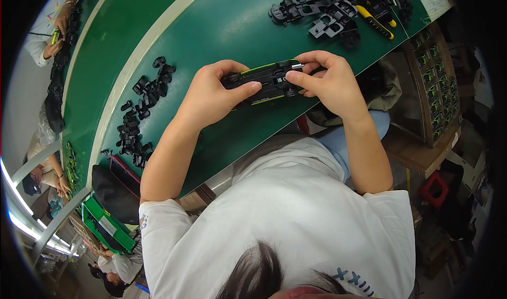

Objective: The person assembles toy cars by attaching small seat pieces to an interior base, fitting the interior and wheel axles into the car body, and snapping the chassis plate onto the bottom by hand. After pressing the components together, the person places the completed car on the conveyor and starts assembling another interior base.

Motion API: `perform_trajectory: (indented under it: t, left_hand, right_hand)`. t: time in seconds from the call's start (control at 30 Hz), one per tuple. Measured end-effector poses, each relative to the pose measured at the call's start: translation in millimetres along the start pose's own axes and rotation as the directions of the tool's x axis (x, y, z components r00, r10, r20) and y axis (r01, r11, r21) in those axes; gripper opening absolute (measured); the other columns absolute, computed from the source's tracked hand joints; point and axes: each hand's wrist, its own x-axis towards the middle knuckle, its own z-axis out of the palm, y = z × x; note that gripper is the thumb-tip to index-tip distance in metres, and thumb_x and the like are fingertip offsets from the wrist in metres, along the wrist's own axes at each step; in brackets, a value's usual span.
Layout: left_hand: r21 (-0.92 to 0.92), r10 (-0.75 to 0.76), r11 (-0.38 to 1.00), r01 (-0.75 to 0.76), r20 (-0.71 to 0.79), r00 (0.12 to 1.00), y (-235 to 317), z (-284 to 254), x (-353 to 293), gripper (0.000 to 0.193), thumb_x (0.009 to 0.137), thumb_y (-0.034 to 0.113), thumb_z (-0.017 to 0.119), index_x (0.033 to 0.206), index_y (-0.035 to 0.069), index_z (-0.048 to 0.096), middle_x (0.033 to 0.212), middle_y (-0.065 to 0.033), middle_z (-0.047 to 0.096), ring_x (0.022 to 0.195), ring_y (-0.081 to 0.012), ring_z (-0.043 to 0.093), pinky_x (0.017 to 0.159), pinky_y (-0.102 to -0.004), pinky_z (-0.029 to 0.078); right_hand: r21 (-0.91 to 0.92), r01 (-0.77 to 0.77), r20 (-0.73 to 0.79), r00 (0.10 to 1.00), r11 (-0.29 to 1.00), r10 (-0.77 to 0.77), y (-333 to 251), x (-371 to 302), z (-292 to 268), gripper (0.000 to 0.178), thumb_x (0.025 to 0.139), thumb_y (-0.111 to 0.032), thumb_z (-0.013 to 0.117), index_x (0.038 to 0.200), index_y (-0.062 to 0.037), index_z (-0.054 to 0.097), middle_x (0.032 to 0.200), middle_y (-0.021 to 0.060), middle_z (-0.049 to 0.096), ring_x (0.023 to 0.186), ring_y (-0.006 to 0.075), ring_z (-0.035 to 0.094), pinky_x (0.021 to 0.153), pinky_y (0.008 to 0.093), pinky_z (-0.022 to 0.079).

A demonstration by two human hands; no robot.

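Above the near edge of the green table (227,35), I hold a toy car (273,81) with its black underside facing up; strips of bright green body show along its edges. My left hand (214,93) is closed round the car's left end, its thumb pressed on the underside. At the other end my right hand (335,85) grips the car, its thumb on the chassis and its fingers bent behind. A small silver piece (298,66) sticks out by the right fingertips; whether it belongs to the car I cannot tell.
Small black plastic parts (149,90) lie in a loose row at left. Grey and black chassis parts (330,21) are heaped at far right, beside a yellow-and-black handled tool (374,22). A wooden rack (414,80) of green pieces stands right. A co-worker's hands (60,24) are at far left.
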Motion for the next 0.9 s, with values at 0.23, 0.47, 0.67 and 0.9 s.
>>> perform_trajectory:
  t: [0.23,0.47,0.67,0.9]
  left_hand:
    - [-0.126,0.006,0.992,-0.006,0.003,1.000,-6,3,3,0.029,0.079,0.017,0.078,0.096,-0.003,0.066,0.081,-0.0062,0.066,0.072,-0.0114,0.060,0.065,-0.0256,0.049]
    - [-0.022,-0.034,0.999,0.035,0.060,0.998,5,-3,4,0.031,0.079,0.017,0.078,0.100,-0.003,0.067,0.081,-0.0056,0.067,0.069,-0.0107,0.060,0.061,-0.0240,0.048]
    - [-0.243,-0.058,0.967,0.079,0.092,0.994,0,-2,-14,0.036,0.080,0.016,0.078,0.108,-0.003,0.066,0.086,-0.0060,0.069,0.073,-0.0103,0.063,0.063,-0.0238,0.050]
    - [-0.467,0.078,0.883,-0.058,0.024,0.997,-6,29,-46,0.041,0.080,0.004,0.077,0.114,-0.005,0.055,0.105,-0.0108,0.064,0.097,-0.0147,0.062,0.083,-0.0274,0.052]
  right_hand:
    - [-0.019,0.018,-0.017,1.000,1.000,-0.019,3,3,2,0.040,0.076,-0.014,0.082,0.104,0.0089,0.063,0.080,0.0078,0.063,0.068,0.0130,0.064,0.060,0.0237,0.055]
    - [0.009,0.038,-0.027,0.999,0.999,-0.037,8,1,2,0.042,0.075,-0.017,0.083,0.104,0.0074,0.064,0.082,0.0074,0.063,0.071,0.0128,0.064,0.062,0.0235,0.054]
    - [0.025,0.095,-0.045,0.995,0.995,-0.094,3,-15,-1,0.053,0.077,-0.017,0.082,0.117,0.0066,0.058,0.093,0.0099,0.064,0.080,0.0121,0.064,0.066,0.0230,0.054]
    - [0.509,-0.042,0.206,0.976,0.860,-0.074,9,-32,5,0.043,0.082,-0.010,0.077,0.118,0.0054,0.058,0.100,0.0081,0.067,0.086,0.0099,0.065,0.071,0.0232,0.056]
